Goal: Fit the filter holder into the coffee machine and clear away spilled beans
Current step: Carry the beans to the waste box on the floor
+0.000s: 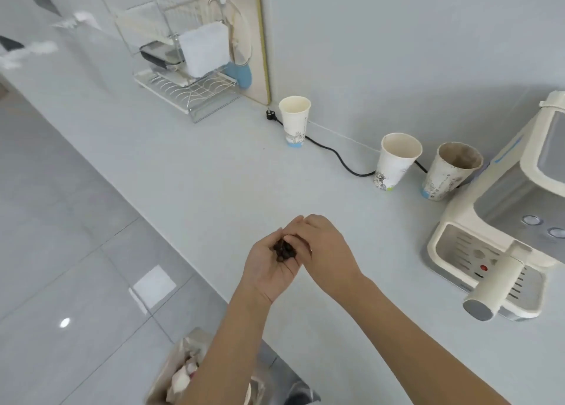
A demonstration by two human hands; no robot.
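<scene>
Dark coffee beans lie heaped in the cupped palm of my left hand, held palm up above the white counter. My right hand rests against it, fingertips curled over the beans. At the right edge stands the cream coffee machine. Its filter holder sits in the machine, the long cream handle sticking out toward me over the drip tray. One tiny dark speck lies on the counter near the far cup.
Three paper cups stand along the wall, with a black power cord trailing behind them. A wire dish rack with a white cloth stands at the back left. A waste bin sits on the floor below the counter edge.
</scene>
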